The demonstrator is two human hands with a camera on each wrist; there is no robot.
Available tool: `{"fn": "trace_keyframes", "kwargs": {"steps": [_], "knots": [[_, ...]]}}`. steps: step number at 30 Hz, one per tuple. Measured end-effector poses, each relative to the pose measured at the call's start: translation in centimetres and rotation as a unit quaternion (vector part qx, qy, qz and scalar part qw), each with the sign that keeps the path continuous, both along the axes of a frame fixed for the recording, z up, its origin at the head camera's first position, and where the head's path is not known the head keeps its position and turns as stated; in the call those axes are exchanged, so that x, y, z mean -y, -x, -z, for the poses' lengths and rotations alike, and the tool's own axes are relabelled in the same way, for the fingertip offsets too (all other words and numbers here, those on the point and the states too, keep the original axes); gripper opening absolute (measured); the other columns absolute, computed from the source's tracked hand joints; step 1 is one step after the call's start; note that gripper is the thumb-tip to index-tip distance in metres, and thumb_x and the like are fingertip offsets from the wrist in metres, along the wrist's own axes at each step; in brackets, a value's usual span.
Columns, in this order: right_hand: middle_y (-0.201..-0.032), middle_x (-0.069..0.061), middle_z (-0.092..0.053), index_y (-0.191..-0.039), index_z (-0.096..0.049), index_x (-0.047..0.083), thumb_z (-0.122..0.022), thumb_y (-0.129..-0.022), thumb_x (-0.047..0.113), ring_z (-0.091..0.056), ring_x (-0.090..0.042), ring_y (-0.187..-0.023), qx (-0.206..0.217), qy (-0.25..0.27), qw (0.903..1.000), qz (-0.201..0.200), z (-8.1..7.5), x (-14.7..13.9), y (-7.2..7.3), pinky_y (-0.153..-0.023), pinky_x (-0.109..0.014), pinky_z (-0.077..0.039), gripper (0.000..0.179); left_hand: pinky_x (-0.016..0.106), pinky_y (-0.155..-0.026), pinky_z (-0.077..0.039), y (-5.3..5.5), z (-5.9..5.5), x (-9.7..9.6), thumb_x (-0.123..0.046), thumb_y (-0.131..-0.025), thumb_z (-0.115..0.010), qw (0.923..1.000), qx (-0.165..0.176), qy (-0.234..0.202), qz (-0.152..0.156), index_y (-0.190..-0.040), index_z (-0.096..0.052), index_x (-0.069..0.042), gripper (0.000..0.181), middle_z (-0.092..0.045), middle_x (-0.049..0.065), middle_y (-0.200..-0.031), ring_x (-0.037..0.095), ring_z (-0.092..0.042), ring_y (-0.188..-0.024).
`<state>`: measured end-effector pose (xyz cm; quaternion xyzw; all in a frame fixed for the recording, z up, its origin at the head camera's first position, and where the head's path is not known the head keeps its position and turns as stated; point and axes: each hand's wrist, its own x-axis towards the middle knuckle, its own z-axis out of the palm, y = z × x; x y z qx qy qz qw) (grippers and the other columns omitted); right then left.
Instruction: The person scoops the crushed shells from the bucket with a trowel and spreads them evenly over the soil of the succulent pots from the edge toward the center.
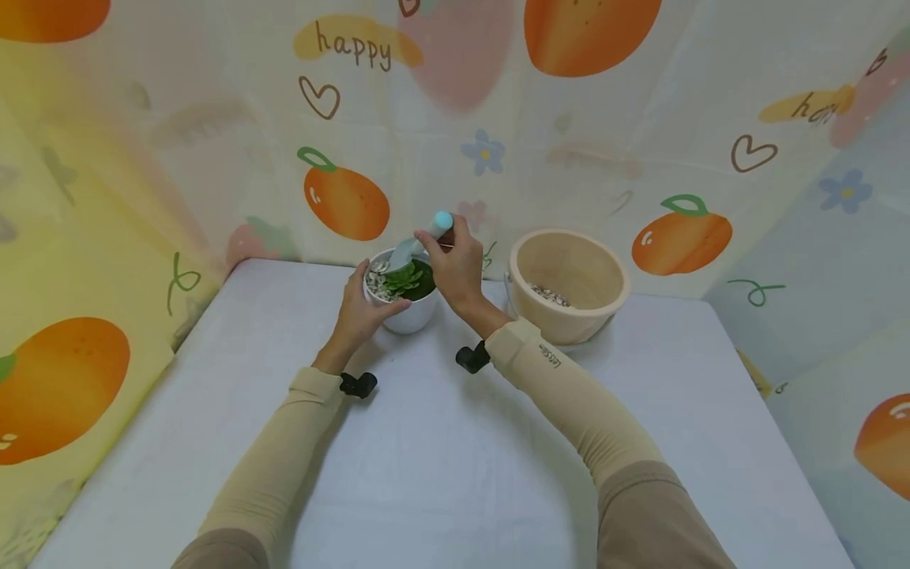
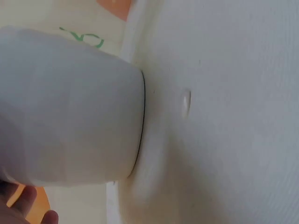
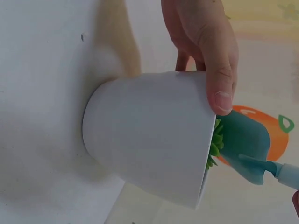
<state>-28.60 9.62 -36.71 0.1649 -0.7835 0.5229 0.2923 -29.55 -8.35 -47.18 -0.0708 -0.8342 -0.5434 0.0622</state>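
Observation:
A white pot (image 1: 411,320) stands on the table, with a green succulent (image 1: 402,278) and pale pebbles (image 1: 377,286) in it. My left hand (image 1: 361,310) grips its left side, the thumb at the near rim. In the right wrist view that thumb presses the pot (image 3: 145,135) near its rim. With my right hand (image 1: 460,267) I hold a small trowel (image 1: 405,251) by its light blue handle. The trowel's blue-green blade (image 3: 245,142) tilts down over the pot mouth, close above the leaves. The left wrist view shows mostly the pot wall (image 2: 70,107).
Right of the pot stands a cream bucket (image 1: 569,312) with pebbles (image 1: 549,295) at its bottom. A small pale bit (image 3: 83,36) lies on the white-covered table (image 1: 426,458). A fruit-printed curtain (image 1: 441,158) hangs behind the table's back edge.

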Motion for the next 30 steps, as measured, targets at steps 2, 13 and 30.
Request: {"fn": "trace_keyframes", "kwargs": {"steps": [2, 13, 30], "knots": [[-0.095, -0.016, -0.071, -0.115, -0.056, -0.003, -0.069, -0.092, 0.022, -0.071, -0.025, -0.09, -0.002, 0.001, 1.0, -0.001, 0.0, 0.0, 0.0, -0.081, -0.029, -0.058, 0.037, 0.056, -0.115, -0.027, -0.1, -0.1, -0.1, -0.041, -0.074, -0.084, 1.0, 0.0, 0.002, -0.005, -0.156, -0.015, -0.009, 0.112, -0.029, 0.019, -0.153, 0.035, -0.031, -0.138], [-0.095, -0.014, -0.071, -0.113, -0.056, 0.001, -0.069, -0.092, 0.025, -0.071, -0.024, -0.09, 0.006, -0.007, 0.9999, 0.005, 0.2, 0.3, 0.0, -0.08, -0.029, -0.058, 0.034, 0.054, -0.119, -0.022, 1.0, -0.1, 0.8, -0.034, -0.076, -0.083, 0.999, 0.027, -0.002, 0.035, -0.157, -0.01, -0.011, 0.112, -0.022, 0.016, -0.157, 0.033, -0.026, -0.143], [-0.093, -0.018, -0.071, -0.111, -0.06, -0.003, -0.071, -0.089, 0.019, -0.071, -0.026, -0.086, -0.033, 0.02, 0.9992, 0.007, -1.3, -0.8, 0.4, -0.079, -0.03, -0.059, 0.033, 0.058, -0.116, -0.026, -0.2, -0.3, -0.5, -0.038, -0.073, -0.084, 0.9998, -0.009, -0.002, -0.019, -0.155, -0.017, -0.006, 0.111, -0.029, 0.021, -0.154, 0.036, -0.03, -0.141]]}}
